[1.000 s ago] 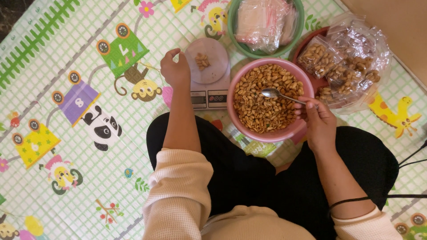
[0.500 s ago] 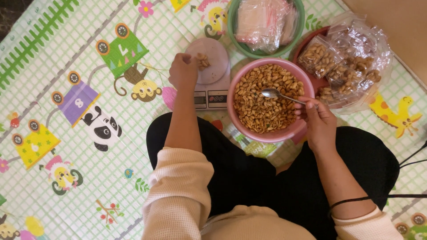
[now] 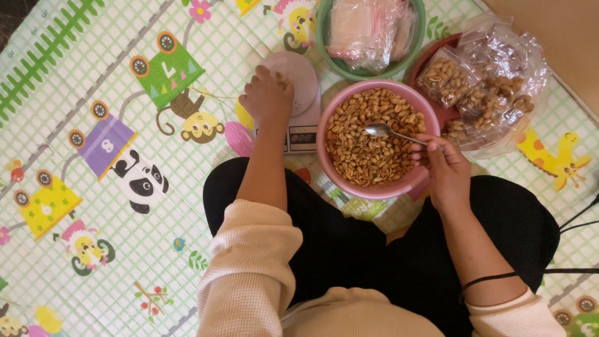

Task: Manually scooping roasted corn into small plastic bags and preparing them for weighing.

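Head view: a metal spoon (image 3: 388, 131) is pinched in the right hand (image 3: 444, 167) over the pink bowl of peanuts (image 3: 373, 138) at centre. At upper centre, a few nuts on the small scale (image 3: 301, 100) are covered by the curled left hand (image 3: 268, 97); its grip cannot be told. Portion weighing seems underway; fine adjustment of the nuts looks called for.

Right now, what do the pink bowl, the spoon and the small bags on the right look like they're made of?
The pink bowl looks like plastic: even matte colour, thick rounded rim. The spoon in the right hand looks like polished metal, silvery with a bright glint. The small bags seem to be thin clear plastic film: crinkled, shiny, with the nuts showing through.
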